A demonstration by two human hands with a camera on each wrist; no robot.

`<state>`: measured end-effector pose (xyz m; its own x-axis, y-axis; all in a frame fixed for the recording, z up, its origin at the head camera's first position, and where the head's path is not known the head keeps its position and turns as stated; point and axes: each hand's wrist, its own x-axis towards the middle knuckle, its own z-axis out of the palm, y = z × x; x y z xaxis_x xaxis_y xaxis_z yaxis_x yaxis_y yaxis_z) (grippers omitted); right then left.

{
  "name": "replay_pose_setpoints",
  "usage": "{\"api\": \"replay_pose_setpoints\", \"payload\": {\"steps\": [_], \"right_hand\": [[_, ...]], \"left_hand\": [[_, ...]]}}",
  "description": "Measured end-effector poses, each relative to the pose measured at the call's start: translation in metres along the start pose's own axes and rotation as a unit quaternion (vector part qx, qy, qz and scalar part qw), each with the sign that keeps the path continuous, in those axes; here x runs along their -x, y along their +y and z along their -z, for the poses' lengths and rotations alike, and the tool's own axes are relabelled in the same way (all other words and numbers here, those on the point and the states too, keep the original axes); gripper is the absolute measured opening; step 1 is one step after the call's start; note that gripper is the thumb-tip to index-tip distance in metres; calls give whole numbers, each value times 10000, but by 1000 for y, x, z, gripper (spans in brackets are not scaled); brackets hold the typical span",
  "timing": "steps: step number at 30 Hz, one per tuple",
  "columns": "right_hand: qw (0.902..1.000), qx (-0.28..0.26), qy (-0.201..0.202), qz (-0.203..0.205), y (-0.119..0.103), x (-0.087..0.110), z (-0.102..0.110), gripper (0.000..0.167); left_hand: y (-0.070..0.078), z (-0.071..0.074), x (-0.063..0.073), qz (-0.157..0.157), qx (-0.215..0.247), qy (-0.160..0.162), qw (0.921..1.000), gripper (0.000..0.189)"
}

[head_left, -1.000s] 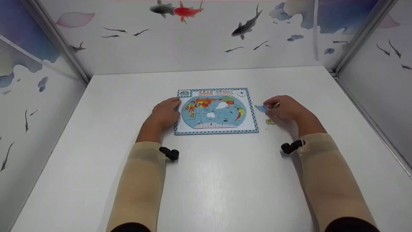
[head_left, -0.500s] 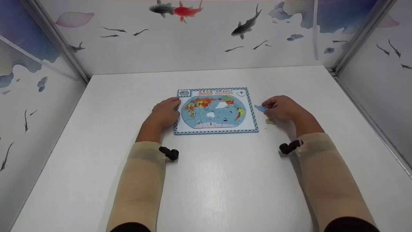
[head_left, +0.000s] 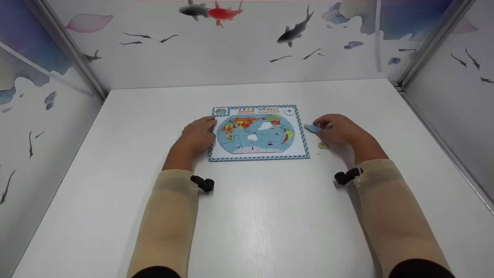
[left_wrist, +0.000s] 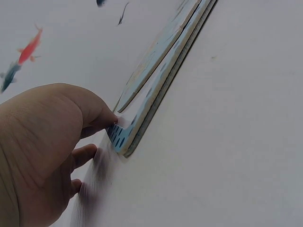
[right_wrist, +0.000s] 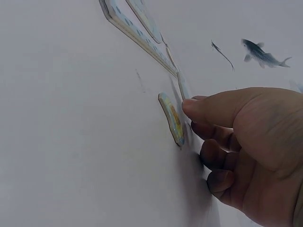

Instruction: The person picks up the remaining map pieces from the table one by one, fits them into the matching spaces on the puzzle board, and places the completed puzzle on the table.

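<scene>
A world map jigsaw puzzle board (head_left: 301, 151) with a dotted blue border lies flat on the table. Two white gaps show in its map, one at upper right and one in the middle. My left hand (head_left: 198, 135) rests at the board's left edge; in the left wrist view the thumb touches the board's corner (left_wrist: 120, 137). Just right of the board, my right hand (head_left: 336, 129) pinches a light blue puzzle piece (head_left: 311, 128) between thumb and fingers. Below that hand, a small yellow and blue puzzle piece (right_wrist: 171, 118) lies on the table.
The white table (head_left: 247, 216) is bounded by a back wall (head_left: 231, 61) with painted fish and by side walls. Metal posts (head_left: 83, 58) stand at the back corners. A black camera mount (head_left: 202, 183) projects from each sleeve's cuff.
My right hand has shifted slightly left with the blue piece, whose tilt has changed a little. My left hand and the board stay in place.
</scene>
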<state>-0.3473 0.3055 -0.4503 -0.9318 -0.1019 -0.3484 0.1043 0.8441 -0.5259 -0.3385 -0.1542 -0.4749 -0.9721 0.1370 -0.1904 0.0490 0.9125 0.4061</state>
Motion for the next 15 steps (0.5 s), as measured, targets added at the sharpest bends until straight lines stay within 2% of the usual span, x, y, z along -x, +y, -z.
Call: {"api": "replay_pose_setpoints", "payload": {"steps": [6,15], "right_hand": [[10000,25,-31,10,-7,3,1,48],[9998,57,134,166,-18,3,-2,45]], "left_hand": [[1,1,0,35,-1,-30,10000,62],[3,3,2,17,1,-68,10000,63]]}}
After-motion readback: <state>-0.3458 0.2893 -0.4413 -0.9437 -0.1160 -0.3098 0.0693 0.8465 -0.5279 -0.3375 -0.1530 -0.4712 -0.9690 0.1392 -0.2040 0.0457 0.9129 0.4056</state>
